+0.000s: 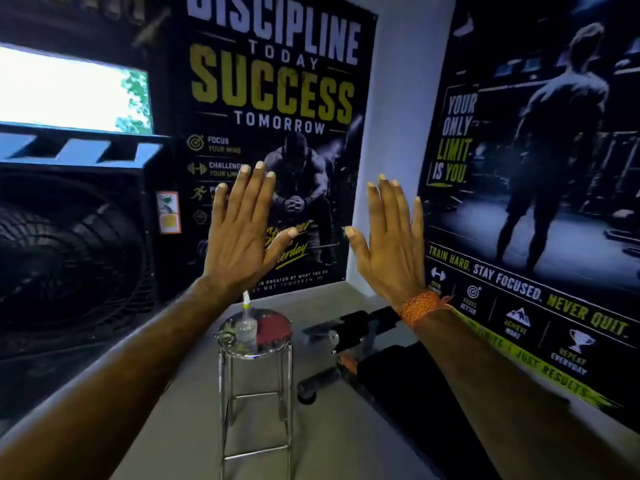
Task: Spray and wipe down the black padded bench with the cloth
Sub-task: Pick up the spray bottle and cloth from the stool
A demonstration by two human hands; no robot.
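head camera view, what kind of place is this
Most likely a small gym. Big dark motivational fitness posters cover the walls, a black padded bench with a metal frame sits on the floor, and a large black floor fan stands at left.

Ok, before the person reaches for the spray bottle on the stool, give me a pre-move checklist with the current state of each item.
1. Left hand free: ok, open, holding nothing.
2. Right hand free: ok, open, holding nothing.
3. Spray bottle reachable: ok, upright on the metal stool.
4. Cloth present: ok, red cloth lies beside the bottle.
5. Black padded bench accessible: ok, right of the stool, partly hidden by the right arm.
6. Bottle filled: cannot tell.
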